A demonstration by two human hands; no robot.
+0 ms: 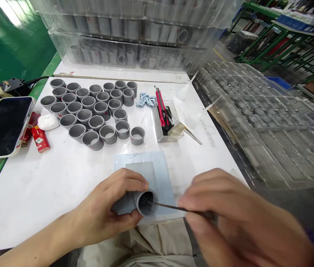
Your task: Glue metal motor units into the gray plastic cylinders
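Observation:
My left hand (118, 200) is closed around a short grey pipe piece (147, 203), its open end tilted toward me. In my right hand (223, 211), slightly blurred, is a thin dark pointed tool (170, 207); its tip reaches into the mouth of the pipe piece. Whether the tip touches the inner wall I cannot tell. Beneath them lies a light blue cloth (164, 167) with a grey flat sheet (141, 170) on top. Several similar grey pipe pieces (108, 134) stand upright in rows beyond my left hand.
A small clear box (159, 138) holds a red utility knife (161, 105); tweezers (192, 135) lie beside it. A crumpled blue cloth (145, 99) is near. At left are a phone (5, 126) and red wrappers (40, 139). Plastic trays (268, 122) stand right; filled ones (129, 40) are stacked behind.

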